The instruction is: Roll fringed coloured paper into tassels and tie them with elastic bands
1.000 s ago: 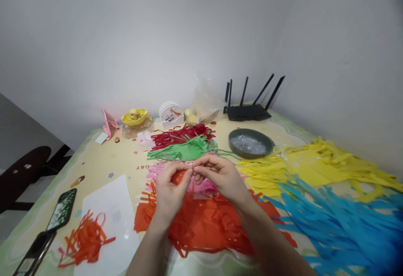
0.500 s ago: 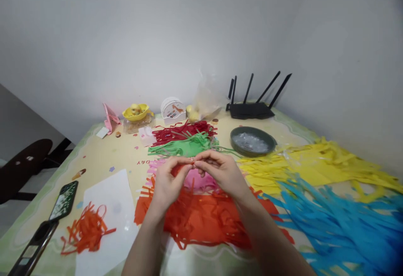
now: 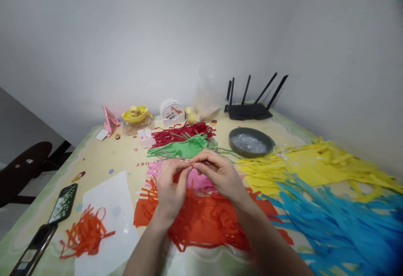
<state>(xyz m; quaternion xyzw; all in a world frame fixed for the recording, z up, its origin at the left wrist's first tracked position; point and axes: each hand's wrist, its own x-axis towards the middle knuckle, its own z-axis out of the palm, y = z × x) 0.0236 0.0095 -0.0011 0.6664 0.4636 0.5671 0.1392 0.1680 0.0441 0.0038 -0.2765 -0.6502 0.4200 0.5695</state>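
My left hand [image 3: 172,188] and my right hand [image 3: 217,171] meet fingertip to fingertip over the middle of the table. Both are closed in a pinch on a small piece of orange paper [image 3: 192,163], mostly hidden by the fingers. Under my wrists lies a heap of orange fringed tissue paper [image 3: 204,215]. Just beyond it, partly covered by the hands, is pink fringed paper [image 3: 200,180]. Green fringed paper [image 3: 182,147] and dark red fringed paper [image 3: 176,134] follow farther back.
Orange strips [image 3: 88,232] lie on a white sheet [image 3: 121,209] at left, beside phones [image 3: 64,202]. Yellow fringes [image 3: 317,165] and blue fringes [image 3: 340,221] spread at right. A dark round dish [image 3: 270,144] holds clear plastic. Behind stand a router [image 3: 248,111] and a yellow bowl [image 3: 138,118].
The hands stay pinched together, with the fingers shifting slightly and the left hand turning a little. The whole view has moved slightly; the things on the table lie as before.
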